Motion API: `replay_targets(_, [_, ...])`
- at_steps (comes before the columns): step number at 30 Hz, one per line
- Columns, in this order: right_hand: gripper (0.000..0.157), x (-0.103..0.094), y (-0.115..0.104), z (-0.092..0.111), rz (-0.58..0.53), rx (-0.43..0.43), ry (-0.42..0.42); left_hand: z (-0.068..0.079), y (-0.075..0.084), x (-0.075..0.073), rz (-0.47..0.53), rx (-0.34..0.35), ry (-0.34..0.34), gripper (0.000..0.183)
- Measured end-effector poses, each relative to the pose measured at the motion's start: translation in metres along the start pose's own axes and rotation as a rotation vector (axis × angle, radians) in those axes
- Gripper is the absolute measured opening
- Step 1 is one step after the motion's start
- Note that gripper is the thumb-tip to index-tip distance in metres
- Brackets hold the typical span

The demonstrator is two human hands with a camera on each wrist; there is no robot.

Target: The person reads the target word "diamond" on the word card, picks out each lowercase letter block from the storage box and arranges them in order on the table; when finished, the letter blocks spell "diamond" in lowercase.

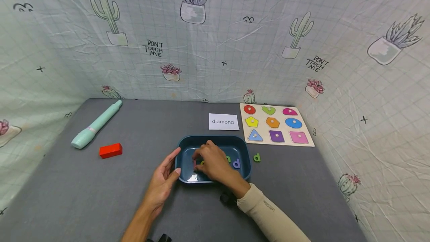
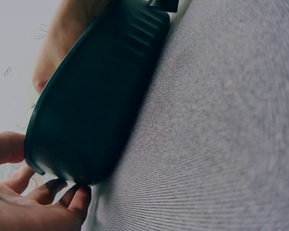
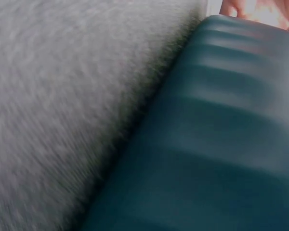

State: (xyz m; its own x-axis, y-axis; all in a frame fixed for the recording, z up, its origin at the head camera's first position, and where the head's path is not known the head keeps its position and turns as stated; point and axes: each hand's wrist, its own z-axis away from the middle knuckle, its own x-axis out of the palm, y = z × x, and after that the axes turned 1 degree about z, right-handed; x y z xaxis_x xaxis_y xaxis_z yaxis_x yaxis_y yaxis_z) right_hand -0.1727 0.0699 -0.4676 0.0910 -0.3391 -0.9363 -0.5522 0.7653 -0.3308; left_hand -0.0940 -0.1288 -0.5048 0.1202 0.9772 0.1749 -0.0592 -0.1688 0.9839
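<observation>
A dark blue tray stands mid-table with small coloured letters inside. My left hand grips its left end, the thumb at the rim and the fingers curled against the outer wall. My right hand reaches down into the tray and pinches a slim pink letter between thumb and forefinger. Close by is a yellow letter, partly hidden by that hand. A green letter and a blue letter d lie to its right. The right wrist view shows mostly the tray's outer wall.
Right of the tray lies a green letter d. Behind it are a white card reading "diamond" and a shape puzzle board. At the left are a red block and a mint-green bottle-shaped object. Printed cloth walls surround the grey table.
</observation>
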Motion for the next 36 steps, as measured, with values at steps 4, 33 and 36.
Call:
replay_targets(4, [0.025,-0.007,0.0,0.004,-0.026,0.003,0.036,0.0,-0.001,-0.001,-0.001,0.016,-0.007,0.064])
replay_targets(33, [0.029,-0.037,0.013,0.032,-0.106,0.075,0.188,0.001,-0.001,-0.001,-0.023,0.019,0.001,0.064])
replay_targets(36, [0.029,-0.038,0.018,0.034,-0.093,0.092,0.204,0.002,-0.001,0.0,-0.031,0.028,0.003,0.064])
